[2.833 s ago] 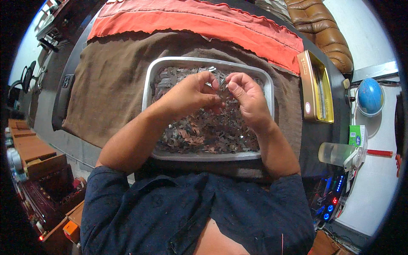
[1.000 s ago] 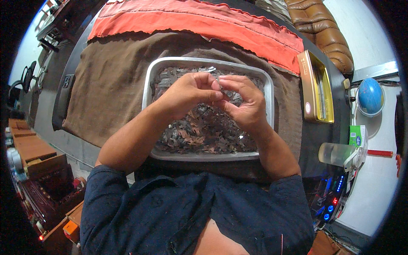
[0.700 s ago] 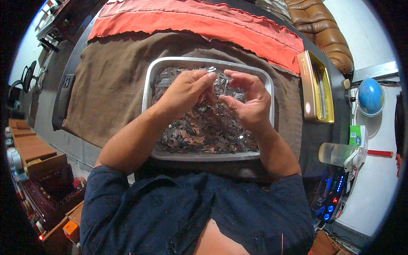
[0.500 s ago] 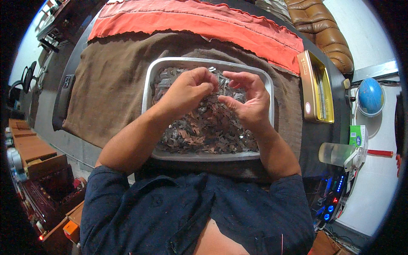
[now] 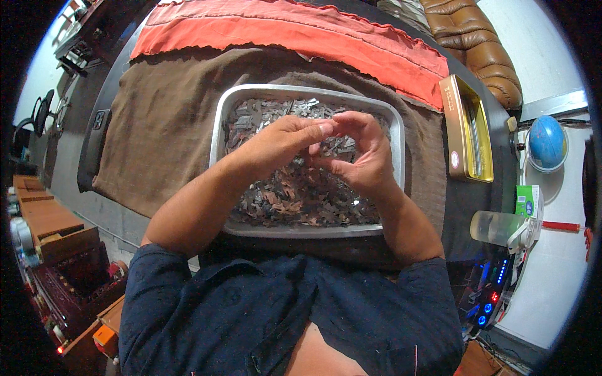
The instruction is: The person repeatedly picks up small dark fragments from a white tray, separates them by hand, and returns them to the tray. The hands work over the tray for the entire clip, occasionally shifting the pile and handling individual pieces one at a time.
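A silver metal tray (image 5: 219, 119) holds a heap of small, flat grey and brownish metal-like pieces (image 5: 295, 194). Above the pieces, my two hands come together. My left hand (image 5: 285, 141) is closed, its thumb pressed along its fingers; anything small in that pinch is hidden. My right hand (image 5: 367, 153) curves in a C shape, with a gap between thumb and fingers and nothing visible in the gap. Its upper fingertips meet the left thumb and fingertips.
Under the tray lies a brown cloth (image 5: 157, 138), with a red cloth (image 5: 282, 37) beyond it. To the right stand an open gold tin (image 5: 448, 135), a clear jug (image 5: 492, 225) and a blue globe (image 5: 545, 141). A black phone-like object (image 5: 94, 150) lies at left.
The hands were apart; now their fingertips meet. My left hand has shifted slightly right, and the right hand's fingers have curled toward it.
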The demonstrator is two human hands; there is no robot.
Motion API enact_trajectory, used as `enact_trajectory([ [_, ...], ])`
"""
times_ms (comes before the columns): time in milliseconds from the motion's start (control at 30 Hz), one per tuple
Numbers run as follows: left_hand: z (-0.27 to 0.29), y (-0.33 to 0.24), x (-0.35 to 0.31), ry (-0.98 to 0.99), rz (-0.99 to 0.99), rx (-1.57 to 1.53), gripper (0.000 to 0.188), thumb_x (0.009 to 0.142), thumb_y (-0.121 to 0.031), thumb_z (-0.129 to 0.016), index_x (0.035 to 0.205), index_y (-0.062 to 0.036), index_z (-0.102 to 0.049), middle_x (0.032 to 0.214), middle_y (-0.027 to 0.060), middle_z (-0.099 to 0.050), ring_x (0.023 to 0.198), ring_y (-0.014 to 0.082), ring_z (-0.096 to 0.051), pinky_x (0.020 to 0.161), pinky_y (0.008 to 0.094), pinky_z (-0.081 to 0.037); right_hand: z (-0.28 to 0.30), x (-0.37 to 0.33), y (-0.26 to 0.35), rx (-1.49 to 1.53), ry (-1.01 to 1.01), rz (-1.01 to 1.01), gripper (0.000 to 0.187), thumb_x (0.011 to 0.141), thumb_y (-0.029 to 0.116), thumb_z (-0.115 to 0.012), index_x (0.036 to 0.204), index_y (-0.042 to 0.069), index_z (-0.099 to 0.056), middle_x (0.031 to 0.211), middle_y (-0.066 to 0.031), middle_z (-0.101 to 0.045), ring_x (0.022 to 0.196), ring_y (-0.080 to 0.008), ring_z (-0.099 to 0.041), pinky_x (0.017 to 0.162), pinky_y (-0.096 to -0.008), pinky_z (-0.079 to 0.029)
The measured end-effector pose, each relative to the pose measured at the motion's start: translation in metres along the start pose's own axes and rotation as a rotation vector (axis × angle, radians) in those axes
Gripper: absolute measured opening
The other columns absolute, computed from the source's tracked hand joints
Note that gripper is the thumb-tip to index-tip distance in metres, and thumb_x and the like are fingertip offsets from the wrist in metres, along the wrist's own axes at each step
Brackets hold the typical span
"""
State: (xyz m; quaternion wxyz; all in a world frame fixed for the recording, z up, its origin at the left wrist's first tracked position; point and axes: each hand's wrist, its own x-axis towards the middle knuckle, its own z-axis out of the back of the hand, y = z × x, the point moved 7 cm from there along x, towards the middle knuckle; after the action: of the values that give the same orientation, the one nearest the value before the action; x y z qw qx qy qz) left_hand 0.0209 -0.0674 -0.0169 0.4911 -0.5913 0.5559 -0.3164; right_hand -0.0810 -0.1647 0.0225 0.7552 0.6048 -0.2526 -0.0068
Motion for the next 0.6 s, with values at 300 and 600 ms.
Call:
enact_trajectory([
  [300, -0.0048, 0.0012, -0.0029, 0.039, 0.064, -0.119, 0.033, 0.1, -0.033, -0.061, 0.109, -0.003, -0.07, 0.086, -0.0015, -0.063, 0.075, 0.0081, -0.053, 0.066, 0.0244, -0.042, -0.0049, -0.0018, 0.0009, 0.067, 0.025, -0.055, 0.068, 0.07, 0.005, -0.092, 0.126, 0.007, -0.055, 0.117, -0.0082, -0.069, 0.112, -0.0178, -0.066, 0.101, -0.0359, -0.05],
  [600, -0.0034, -0.0042, -0.0005, -0.02, -0.055, 0.011, 0.034, 0.1, -0.031, -0.057, 0.097, -0.0006, -0.072, 0.072, 0.0018, -0.062, 0.065, 0.0115, -0.055, 0.059, 0.0271, -0.044, -0.0053, -0.0014, 0.0037, -0.048, 0.046, 0.032, 0.056, 0.078, 0.017, -0.089, 0.123, 0.008, -0.057, 0.115, -0.0049, -0.067, 0.105, -0.0128, -0.062, 0.092, -0.0318, -0.048],
])
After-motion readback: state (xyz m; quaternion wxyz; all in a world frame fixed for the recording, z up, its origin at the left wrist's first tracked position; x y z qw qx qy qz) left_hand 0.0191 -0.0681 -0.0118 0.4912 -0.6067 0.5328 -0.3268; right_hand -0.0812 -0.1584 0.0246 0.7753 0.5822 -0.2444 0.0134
